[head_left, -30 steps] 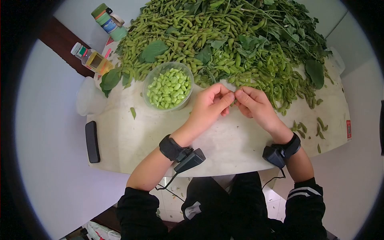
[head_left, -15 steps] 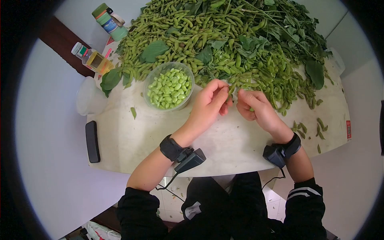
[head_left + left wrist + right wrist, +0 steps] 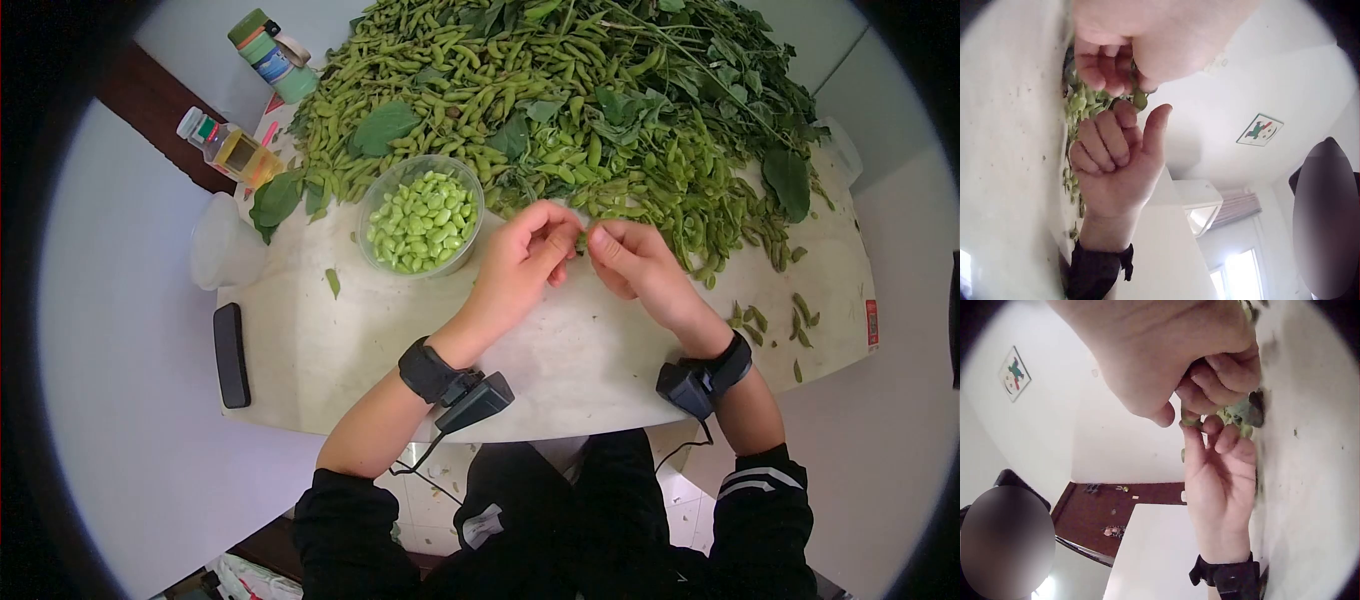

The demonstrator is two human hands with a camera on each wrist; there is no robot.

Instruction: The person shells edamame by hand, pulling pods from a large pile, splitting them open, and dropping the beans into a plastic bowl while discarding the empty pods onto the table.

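Over the table my two hands meet at a small green edamame pod (image 3: pixel 1140 101). My left hand (image 3: pixel 530 250) pinches the pod between thumb and fingers. At the pod's other end are the curled fingers of my right hand (image 3: pixel 640 265), its thumb raised beside them in the left wrist view. The right palm is hidden behind its fingers. Left of the hands stands a clear plastic tub (image 3: pixel 462 262) holding many shelled green beans (image 3: pixel 425 220). Just beyond the hands lies a heap of lighter green pods (image 3: pixel 690 185).
A large pile of edamame pods (image 3: pixel 480 80) with leafy stems covers the back of the table. At left stand a thermos (image 3: pixel 275 60), a bottle of yellow liquid (image 3: pixel 245 158) and another translucent tub (image 3: pixel 222 245). A black phone (image 3: pixel 231 355) lies in front; loose pods (image 3: pixel 755 322) lie right.
Half a second ago the hands were slightly apart, the pod upright in the left fingers. Now the fingertips have come together again at the pod. The tub and pile have stayed put.
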